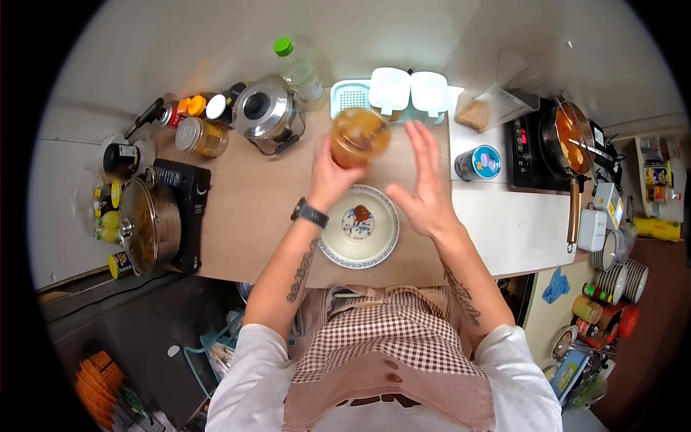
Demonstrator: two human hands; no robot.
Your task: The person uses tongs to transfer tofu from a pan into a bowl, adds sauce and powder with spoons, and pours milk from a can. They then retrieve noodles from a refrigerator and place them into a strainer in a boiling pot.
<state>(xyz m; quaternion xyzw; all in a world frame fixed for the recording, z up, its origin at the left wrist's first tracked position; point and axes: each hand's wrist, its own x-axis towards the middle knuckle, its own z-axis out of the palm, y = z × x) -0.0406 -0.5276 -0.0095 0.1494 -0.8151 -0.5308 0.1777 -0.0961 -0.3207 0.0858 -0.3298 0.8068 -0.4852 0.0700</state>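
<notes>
The left hand (pixel 330 176) is gripping a jar (pixel 358 135) by its lower side, above the bowl (pixel 360 225); the right hand (pixel 425 183) is hovering beside it, fingers spread, holding nothing; the jar is probably glass, heavy, slippery, breakable, best gripped around its middle.

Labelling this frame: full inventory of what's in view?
jar: 1, amber, held over the counter
bowl: 1, cream with blue rim, brown dollop inside, counter front
white tubs: 2, counter back
kettle: 1, steel, back left
bottle: 1, clear, green cap, back
tin: 1, blue, right
lidded pot: 1, steel, left cooker
pan: 1, orange contents, right cooker
left hand: grips jar
right hand: open, beside jar
</notes>
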